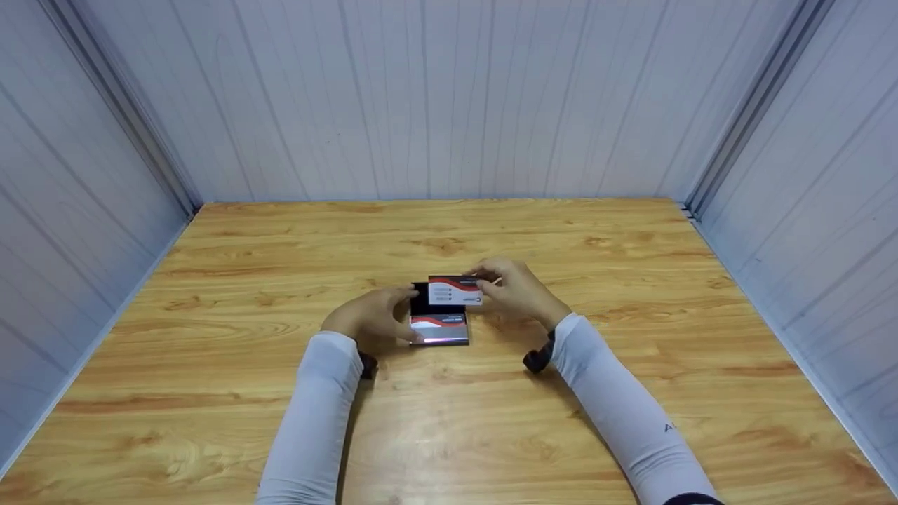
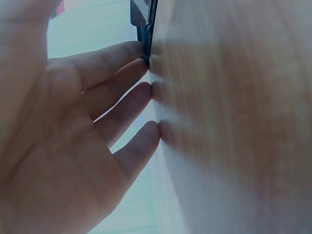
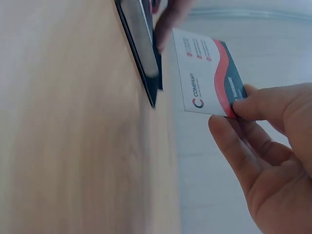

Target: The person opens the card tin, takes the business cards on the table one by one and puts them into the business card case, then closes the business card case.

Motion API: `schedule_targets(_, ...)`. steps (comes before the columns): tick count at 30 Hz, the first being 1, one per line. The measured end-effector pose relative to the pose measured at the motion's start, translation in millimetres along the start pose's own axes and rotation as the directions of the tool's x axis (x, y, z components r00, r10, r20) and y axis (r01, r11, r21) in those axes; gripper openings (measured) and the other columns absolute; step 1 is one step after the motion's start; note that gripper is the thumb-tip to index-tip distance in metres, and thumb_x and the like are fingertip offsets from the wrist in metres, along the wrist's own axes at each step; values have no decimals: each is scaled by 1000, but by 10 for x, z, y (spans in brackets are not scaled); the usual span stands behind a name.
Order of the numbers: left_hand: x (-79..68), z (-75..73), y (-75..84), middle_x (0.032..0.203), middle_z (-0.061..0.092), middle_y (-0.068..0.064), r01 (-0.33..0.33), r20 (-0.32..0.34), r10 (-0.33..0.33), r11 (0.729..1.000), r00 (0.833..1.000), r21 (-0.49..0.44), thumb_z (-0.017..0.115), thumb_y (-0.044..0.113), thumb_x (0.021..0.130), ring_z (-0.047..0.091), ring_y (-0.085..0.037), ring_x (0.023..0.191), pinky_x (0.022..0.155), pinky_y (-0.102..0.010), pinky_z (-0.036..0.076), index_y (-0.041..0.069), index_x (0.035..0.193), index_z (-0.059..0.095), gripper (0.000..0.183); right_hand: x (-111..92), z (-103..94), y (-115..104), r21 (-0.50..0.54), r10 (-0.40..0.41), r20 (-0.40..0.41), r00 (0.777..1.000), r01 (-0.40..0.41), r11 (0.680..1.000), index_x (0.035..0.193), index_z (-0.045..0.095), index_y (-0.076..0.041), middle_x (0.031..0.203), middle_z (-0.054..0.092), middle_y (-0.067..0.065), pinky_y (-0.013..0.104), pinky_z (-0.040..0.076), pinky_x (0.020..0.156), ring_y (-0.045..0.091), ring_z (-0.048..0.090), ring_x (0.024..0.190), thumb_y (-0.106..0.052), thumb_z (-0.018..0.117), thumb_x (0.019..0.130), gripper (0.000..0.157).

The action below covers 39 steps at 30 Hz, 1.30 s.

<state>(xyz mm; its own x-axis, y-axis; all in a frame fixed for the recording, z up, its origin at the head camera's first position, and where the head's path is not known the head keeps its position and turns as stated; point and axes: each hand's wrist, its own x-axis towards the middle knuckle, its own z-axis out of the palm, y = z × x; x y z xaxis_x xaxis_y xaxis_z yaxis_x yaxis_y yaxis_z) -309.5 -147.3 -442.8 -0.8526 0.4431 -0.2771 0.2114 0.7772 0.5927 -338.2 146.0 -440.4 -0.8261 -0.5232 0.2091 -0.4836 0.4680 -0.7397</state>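
Note:
A black business card case lies opened out on the wooden table, with a card in its near half. My left hand holds the case along its left side, thumb at the near corner and index finger at the far half. In the left wrist view its other fingertips rest on the tabletop. Above the case's far half, my right hand pinches a white, red and black business card by its right end, between thumb and fingers. The right wrist view shows this business card raised beside the case.
The wood-grain table extends around both hands. Pale panelled walls stand behind it and on both sides. White sleeves cover the forearms, and a dark wrist camera sits under the right wrist.

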Motion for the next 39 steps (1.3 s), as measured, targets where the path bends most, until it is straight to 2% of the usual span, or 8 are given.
schedule_targets(4,5,7,-5,163,26,-8,0,-6,0,1000,1000,9,87,53,73,21,-30,149,118,-51,21,18,159,33,107,18,102,-54,16,-9,16,1000,9,1000,122,71,-9,112,69,4,36,54,86,18,64,100,-2,57,99,28)
schedule_targets(11,17,10,-7,162,29,-8,7,-19,-7,1000,1000,11,87,53,73,24,-29,148,119,-49,20,14,159,30,111,33,211,-86,0,-42,-5,999,42,999,117,73,-8,106,72,3,32,55,82,15,66,95,0,62,97,24)
schedule_targets(19,9,9,1,161,30,-7,-8,-12,8,1000,1000,-8,87,50,75,25,-27,148,118,-47,22,9,160,25,112,28,256,-93,11,-34,-2,999,34,999,114,74,-9,104,72,1,31,55,82,14,66,93,0,64,96,23)
schedule_targets(24,17,7,-1,161,30,-8,-2,-5,2,1000,1000,0,86,50,76,25,-27,148,118,-48,22,11,160,26,111,30,278,-73,9,-32,15,999,31,999,116,73,-8,104,72,2,31,55,83,15,66,94,0,64,96,23)
schedule_targets(28,21,-5,-1,161,29,-9,0,-4,0,1000,1000,23,85,52,76,24,-29,148,118,-49,21,13,160,29,109,34,283,-65,-23,-47,39,998,48,999,116,73,-8,110,71,4,33,54,86,16,65,98,1,64,96,24)
schedule_targets(33,11,-10,-3,163,27,-9,-6,11,6,999,1000,31,84,53,76,23,-29,148,118,-50,22,18,159,31,105,18,279,-70,-65,-33,121,992,41,997,121,72,-10,120,69,5,36,52,93,18,63,108,-1,61,98,28)
schedule_targets(39,11,-13,-10,163,25,-9,-7,17,6,1000,1000,24,84,53,76,22,-30,149,118,-51,22,20,159,32,103,9,279,-63,-88,-38,173,984,54,995,123,71,-9,119,68,7,39,51,95,21,62,111,-2,61,99,27)
